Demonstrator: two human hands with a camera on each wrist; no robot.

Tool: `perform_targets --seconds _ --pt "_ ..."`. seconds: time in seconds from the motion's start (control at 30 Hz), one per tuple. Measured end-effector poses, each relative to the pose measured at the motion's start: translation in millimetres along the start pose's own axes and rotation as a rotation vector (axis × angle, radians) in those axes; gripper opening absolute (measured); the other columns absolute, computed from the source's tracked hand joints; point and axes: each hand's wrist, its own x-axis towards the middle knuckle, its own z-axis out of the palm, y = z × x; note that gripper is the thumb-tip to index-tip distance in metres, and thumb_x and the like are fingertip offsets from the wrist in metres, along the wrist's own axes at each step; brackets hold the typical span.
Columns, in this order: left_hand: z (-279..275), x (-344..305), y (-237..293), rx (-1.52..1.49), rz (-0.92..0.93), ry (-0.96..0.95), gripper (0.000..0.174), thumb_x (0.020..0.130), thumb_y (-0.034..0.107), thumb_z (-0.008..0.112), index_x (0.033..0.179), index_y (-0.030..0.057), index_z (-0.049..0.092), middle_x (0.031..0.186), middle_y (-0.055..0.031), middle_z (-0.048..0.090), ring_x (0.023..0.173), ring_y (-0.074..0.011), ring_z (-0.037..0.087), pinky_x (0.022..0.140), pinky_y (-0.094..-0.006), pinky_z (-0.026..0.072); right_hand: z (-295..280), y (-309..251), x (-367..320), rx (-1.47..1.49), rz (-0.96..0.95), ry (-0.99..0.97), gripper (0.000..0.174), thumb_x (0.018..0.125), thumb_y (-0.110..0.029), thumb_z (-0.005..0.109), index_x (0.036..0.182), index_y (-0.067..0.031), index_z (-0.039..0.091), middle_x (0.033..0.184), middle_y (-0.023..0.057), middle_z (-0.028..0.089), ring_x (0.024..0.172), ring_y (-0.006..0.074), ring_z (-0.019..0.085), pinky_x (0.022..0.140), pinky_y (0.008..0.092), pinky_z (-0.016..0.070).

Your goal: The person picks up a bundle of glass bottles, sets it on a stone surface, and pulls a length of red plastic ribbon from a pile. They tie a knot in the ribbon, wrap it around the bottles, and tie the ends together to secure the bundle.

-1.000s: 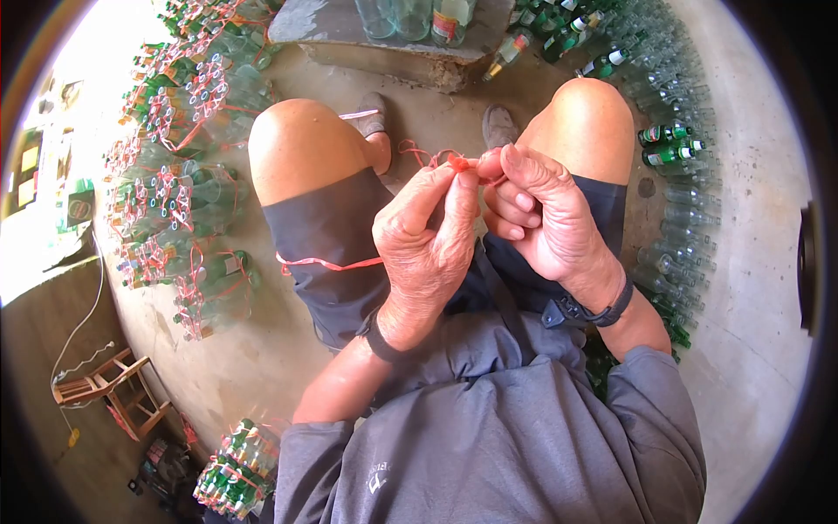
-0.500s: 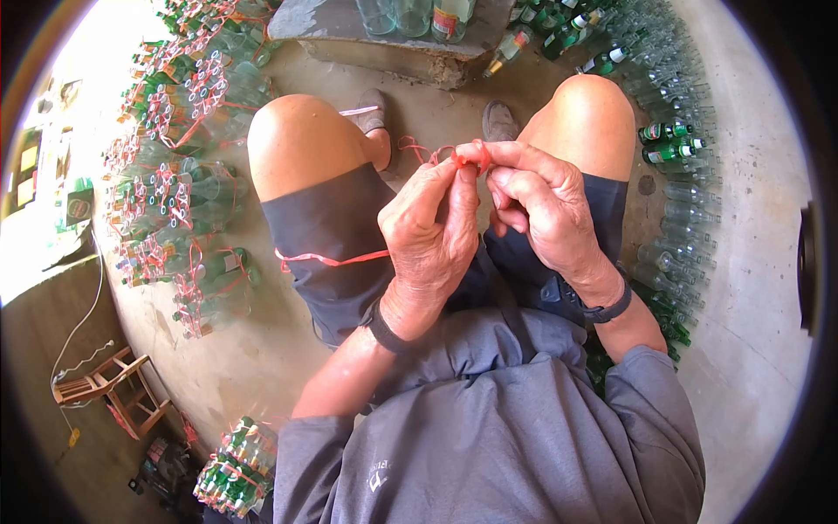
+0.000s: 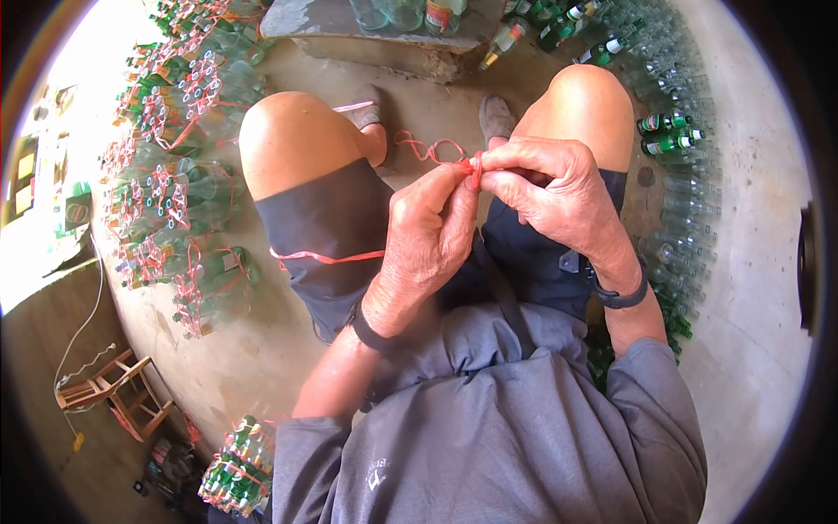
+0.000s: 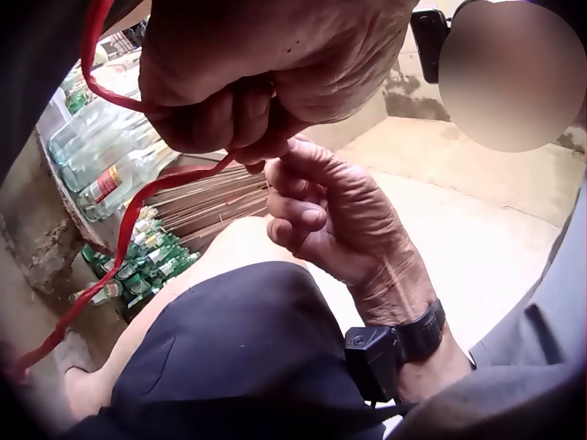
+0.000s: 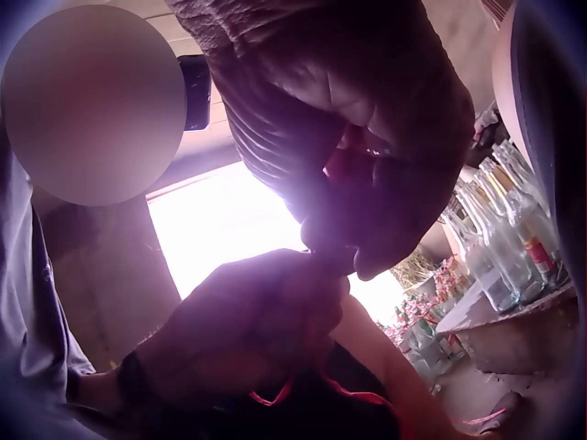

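Observation:
Both hands meet above the lap, working a red plastic string. The left hand pinches a bunched part of the string between thumb and index finger. Right at those fingertips, the right hand pinches a small loop of the same string with its thumb and forefinger. One length of string trails from the left hand across the thigh; loose curls hang beyond the fingertips. In the left wrist view the string runs down from below the left hand. The right wrist view is dark at the fingertips.
Bundles of bottles tied with red string stand on the left. Rows of loose bottles line the right wall. Ahead is a stone slab bearing clear bottles. A wooden stool lies at lower left.
The right hand has shifted from beside the left fingertips to over them, its index finger straightening and then pinching the string. The left hand keeps its pinch, nearly in place.

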Motion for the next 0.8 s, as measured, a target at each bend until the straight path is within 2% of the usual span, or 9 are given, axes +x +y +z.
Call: perform_targets --seconds 0.13,0.23,0.43,0.5,0.53,0.6,0.67,0.73,0.8 --pt "-6 1 2 0.027 -0.062 -0.123 0.016 0.102 0.01 0.055 0.103 -0.0035 0.065 0.07 -0.0033 0.06 0.064 -0.0081 0.055 0.061 -0.0244 0.0468 1 -1 -1 0.017 0.056 -0.016 0.011 0.09 0.001 0.064 0.098 0.0022 0.072 0.091 0.0099 0.074 0.084 0.0147 0.069 0.075 0.028 0.0543" --pt "-9 -1 2 0.036 -0.146 -0.177 0.017 0.101 0.01 0.053 0.102 -0.0033 0.064 0.072 -0.0031 0.061 0.068 -0.0086 0.057 0.064 -0.0253 0.0475 6 7 -2 0.001 -0.014 0.029 0.011 0.09 0.001 0.065 0.098 0.002 0.072 0.09 0.0104 0.074 0.083 0.0154 0.069 0.074 0.028 0.0546" --pt "-12 1 8 -0.049 -0.159 -0.188 0.019 0.099 0.01 0.05 0.102 -0.0024 0.064 0.074 -0.0026 0.059 0.07 -0.0092 0.053 0.068 -0.0251 0.0463 13 2 -3 -0.093 -0.062 0.075 0.011 0.087 0.002 0.065 0.095 0.0008 0.072 0.086 0.0123 0.072 0.078 0.0207 0.07 0.072 0.0298 0.0551" --pt "-13 1 12 -0.069 -0.18 -0.198 0.02 0.101 0.013 0.05 0.101 -0.0024 0.064 0.074 -0.0019 0.058 0.07 -0.0091 0.052 0.068 -0.0246 0.0455 17 1 -4 -0.166 -0.081 0.114 0.011 0.084 0.002 0.067 0.094 -0.0012 0.072 0.085 0.0121 0.071 0.075 0.026 0.07 0.069 0.0321 0.054" --pt "-14 2 15 -0.088 -0.202 -0.206 0.023 0.102 0.016 0.051 0.101 -0.0024 0.064 0.073 -0.0013 0.057 0.069 -0.0089 0.051 0.068 -0.0242 0.0447 19 3 -4 -0.167 -0.08 0.114 0.011 0.084 0.002 0.067 0.094 -0.0012 0.072 0.085 0.0121 0.071 0.075 0.026 0.07 0.069 0.0321 0.054" --pt "-14 2 17 -0.091 -0.227 -0.206 0.026 0.103 0.019 0.051 0.099 -0.0025 0.064 0.073 -0.0005 0.057 0.069 -0.0083 0.051 0.066 -0.0241 0.0441 23 8 -5 -0.36 -0.241 0.184 0.013 0.081 0.0 0.069 0.094 -0.0034 0.071 0.085 0.012 0.071 0.075 0.0298 0.069 0.068 0.0342 0.0522" --pt "-14 3 19 -0.093 -0.252 -0.206 0.03 0.105 0.023 0.051 0.097 -0.0026 0.064 0.072 0.0002 0.057 0.069 -0.0077 0.051 0.065 -0.0241 0.0435 24 10 -5 -0.373 -0.255 0.195 0.013 0.081 0.0 0.07 0.093 -0.0041 0.07 0.084 0.012 0.071 0.075 0.031 0.068 0.067 0.0351 0.0513" --pt "-14 3 21 -0.221 -0.384 -0.214 0.035 0.106 0.028 0.051 0.094 -0.0027 0.064 0.071 0.0013 0.057 0.068 -0.0062 0.05 0.062 -0.0241 0.0428 25 11 -5 -0.387 -0.267 0.206 0.013 0.08 -0.001 0.071 0.092 -0.0047 0.068 0.084 0.012 0.07 0.074 0.0322 0.067 0.066 0.0361 0.0505" --pt "-14 4 20 -0.211 -0.39 -0.212 0.035 0.106 0.027 0.051 0.093 -0.0024 0.065 0.07 0.0013 0.057 0.067 -0.0056 0.049 0.06 -0.0242 0.0427 24 10 -5 -0.427 -0.268 0.186 0.011 0.08 0.0 0.069 0.089 -0.0048 0.065 0.082 0.0122 0.07 0.073 0.0317 0.067 0.066 0.0373 0.0502"
